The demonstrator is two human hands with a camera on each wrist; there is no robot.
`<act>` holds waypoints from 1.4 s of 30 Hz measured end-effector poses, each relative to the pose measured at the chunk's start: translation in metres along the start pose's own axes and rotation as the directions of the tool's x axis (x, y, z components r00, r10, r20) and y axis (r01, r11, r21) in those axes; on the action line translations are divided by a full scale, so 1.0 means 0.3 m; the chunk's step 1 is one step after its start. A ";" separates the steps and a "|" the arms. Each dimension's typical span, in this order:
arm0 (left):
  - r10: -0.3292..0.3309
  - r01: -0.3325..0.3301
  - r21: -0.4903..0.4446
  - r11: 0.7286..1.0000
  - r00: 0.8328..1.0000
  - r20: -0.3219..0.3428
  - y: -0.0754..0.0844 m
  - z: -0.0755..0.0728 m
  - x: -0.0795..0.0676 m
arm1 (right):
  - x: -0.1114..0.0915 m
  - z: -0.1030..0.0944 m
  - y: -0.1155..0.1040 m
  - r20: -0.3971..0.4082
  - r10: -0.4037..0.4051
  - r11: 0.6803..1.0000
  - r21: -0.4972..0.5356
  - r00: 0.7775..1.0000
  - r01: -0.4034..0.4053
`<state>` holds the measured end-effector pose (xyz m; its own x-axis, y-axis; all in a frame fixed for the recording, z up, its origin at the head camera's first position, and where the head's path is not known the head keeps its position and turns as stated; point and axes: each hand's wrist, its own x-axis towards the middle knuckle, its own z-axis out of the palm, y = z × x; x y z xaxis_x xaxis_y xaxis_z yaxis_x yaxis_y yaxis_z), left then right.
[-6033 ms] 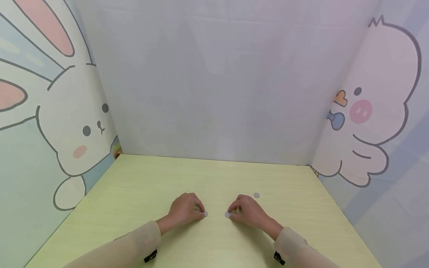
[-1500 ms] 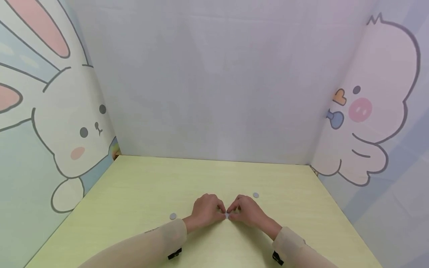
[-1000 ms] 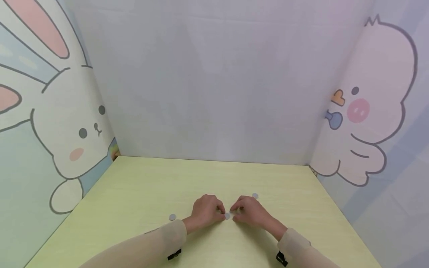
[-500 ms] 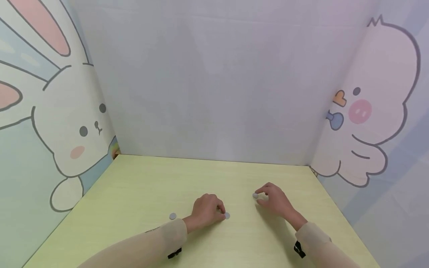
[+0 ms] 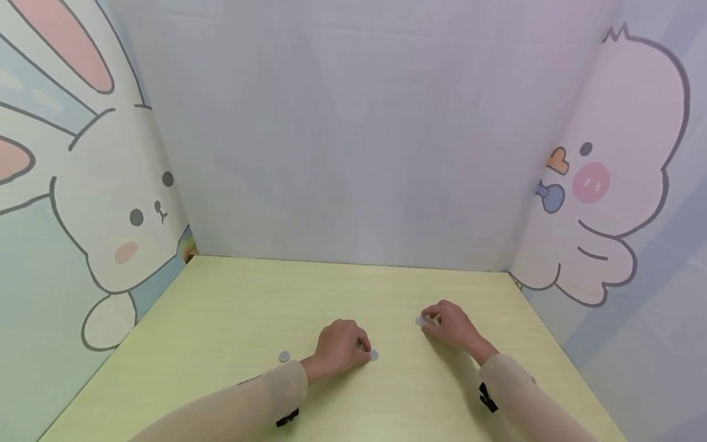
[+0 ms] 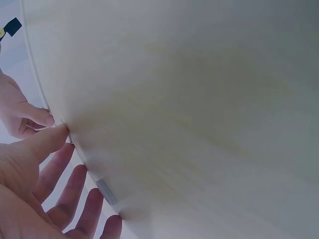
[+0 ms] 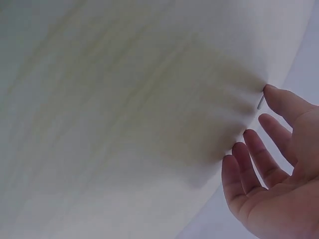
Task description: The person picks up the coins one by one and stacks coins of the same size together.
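Observation:
Three small, round, silver-grey coins lie flat on the pale yellow table; their faces are too small to read. My left hand [image 5: 339, 347] pinches the left edge of the middle coin [image 5: 374, 355] between thumb and forefinger. Farther back on the right, my right hand [image 5: 453, 326] has thumb and forefinger around another coin [image 5: 420, 321]. In the right wrist view its thumb is at that coin's edge [image 7: 260, 102], with a small gap to the forefinger. The third coin [image 5: 284, 356] lies left of my left wrist, touched by neither hand.
The table [image 5: 265, 294] ends at a plain pale backdrop [image 5: 353, 141]. Side panels carry a printed rabbit [image 5: 127, 202] on the left and a pink-cheeked character [image 5: 613, 153] on the right. Black straps [image 5: 287, 418] show under the sleeves.
My right hand has left the middle coin and moved right and back to the far coin, its finger and thumb drawing closer together there. Earlier, my left hand moved from the left coin to the middle one.

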<state>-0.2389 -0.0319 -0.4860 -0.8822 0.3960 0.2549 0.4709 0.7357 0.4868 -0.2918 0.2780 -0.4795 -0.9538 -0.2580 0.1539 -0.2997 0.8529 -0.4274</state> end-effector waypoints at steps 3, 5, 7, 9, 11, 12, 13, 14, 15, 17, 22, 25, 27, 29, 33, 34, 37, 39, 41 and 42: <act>-0.004 0.004 0.003 1.000 1.000 -0.001 -0.002 0.000 0.002 | 0.011 0.000 -0.003 0.007 -0.006 1.000 -0.002 1.000 0.006; -0.009 0.009 0.002 1.000 1.000 0.002 -0.002 0.001 0.002 | 0.015 0.002 -0.006 0.014 0.000 1.000 0.001 1.000 0.000; -0.013 0.013 0.000 1.000 1.000 0.007 0.000 0.001 0.002 | 0.016 0.004 -0.007 0.019 0.007 1.000 0.002 1.000 -0.007; -0.014 0.014 -0.002 1.000 1.000 0.009 0.002 0.000 0.001 | 0.017 0.002 -0.011 0.026 0.018 1.000 0.007 0.999 -0.018; -0.014 0.014 -0.003 1.000 1.000 0.009 0.003 -0.003 0.002 | 0.017 0.000 -0.015 0.034 0.024 1.000 0.009 0.999 -0.024; -0.013 0.013 -0.002 1.000 1.000 0.008 0.003 -0.003 0.002 | 0.018 -0.001 -0.016 0.036 0.026 1.000 0.011 0.999 -0.027; -0.014 0.014 -0.001 1.000 1.000 0.009 0.003 -0.004 0.002 | 0.018 -0.002 -0.018 0.040 0.029 1.000 0.011 0.999 -0.029; -0.016 0.016 -0.001 1.000 1.000 0.010 0.004 -0.004 0.002 | 0.018 -0.003 -0.020 0.041 0.031 0.999 0.013 0.999 -0.032; -0.018 0.018 -0.001 1.000 1.000 0.013 0.004 -0.005 0.002 | 0.019 -0.005 -0.021 0.042 0.031 0.999 0.011 0.999 -0.032; -0.021 0.021 0.003 1.000 1.000 0.017 0.004 -0.004 0.002 | 0.019 -0.007 -0.024 0.040 0.034 0.999 0.017 0.999 -0.035; -0.022 0.022 0.006 1.000 1.000 0.016 0.004 -0.007 0.004 | 0.023 -0.012 -0.027 0.029 0.032 0.999 0.024 0.999 -0.032; -0.030 0.030 0.004 1.000 0.999 0.019 0.005 -0.010 0.005 | 0.025 -0.012 -0.026 0.030 0.028 0.999 0.022 0.999 -0.029; -0.025 0.025 0.002 1.000 0.999 0.022 0.005 -0.012 0.004 | 0.026 -0.012 -0.025 0.031 0.027 0.999 0.022 0.999 -0.028; -0.025 0.025 0.002 1.000 0.999 0.028 0.007 -0.015 0.003 | 0.027 -0.011 -0.022 0.030 0.021 1.000 0.020 0.999 -0.022; -0.037 0.037 0.003 0.999 0.998 0.043 0.013 -0.023 0.003 | 0.032 -0.005 -0.015 0.025 0.008 1.000 0.025 1.000 -0.008; -0.040 0.040 0.005 0.999 0.998 0.046 0.014 -0.023 0.003 | 0.032 -0.004 -0.014 0.024 0.005 1.000 0.025 1.000 -0.005; -0.039 0.039 0.006 0.999 0.998 0.045 0.013 -0.019 0.004 | 0.034 0.000 -0.012 0.019 0.002 1.000 0.030 1.000 -0.002; -0.035 0.035 0.007 0.999 0.999 0.037 0.013 -0.013 0.005 | 0.036 0.003 -0.010 0.017 -0.002 1.000 0.023 1.000 0.001; -0.032 0.032 0.011 0.999 0.999 0.031 0.011 -0.009 0.005 | 0.037 0.004 -0.008 0.014 -0.009 1.000 0.018 1.000 0.009; -0.033 0.033 0.013 0.999 0.999 0.030 0.012 -0.007 0.006 | 0.037 0.005 -0.008 0.014 -0.010 1.000 0.017 1.000 0.010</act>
<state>-0.2387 -0.0298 -0.4820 -0.8968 0.3875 0.2137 0.4417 0.7552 0.4844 -0.3017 0.2724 -0.4780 -0.9509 -0.2733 0.1456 -0.3096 0.8423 -0.4412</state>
